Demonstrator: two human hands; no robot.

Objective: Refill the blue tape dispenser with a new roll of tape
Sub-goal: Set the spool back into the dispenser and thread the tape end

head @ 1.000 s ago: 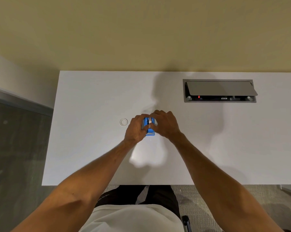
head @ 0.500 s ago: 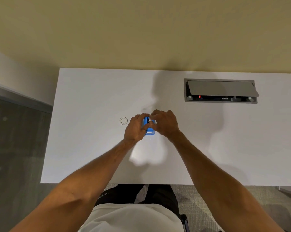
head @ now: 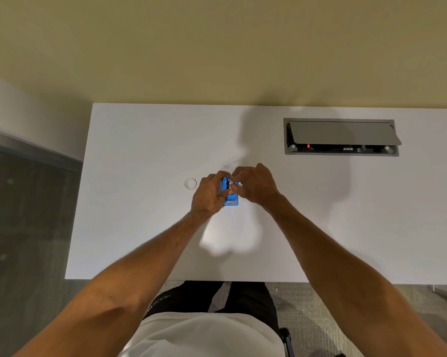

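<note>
The blue tape dispenser (head: 230, 199) stands near the middle of the white table (head: 140, 150), with only its near end and part of its top showing between my hands. My left hand (head: 208, 194) grips it from the left side. My right hand (head: 255, 185) reaches in from the right, its thumb and fingertips pinched on a small whitish piece of tape (head: 234, 186) at the dispenser's top. I cannot tell whether that piece is the roll or the tape's loose end. A small clear ring (head: 190, 183) lies flat on the table just left of my left hand.
A grey cable box (head: 342, 136) with its lid tilted up is set into the table at the back right. The yellow wall runs behind the table. The table's left edge drops to dark floor, and a chair part (head: 285, 336) shows below the front edge.
Both hands stay on the dispenser. My right fingertips have shifted over its top, so the pale roll seen a second ago is now mostly covered. The ring has not moved.
</note>
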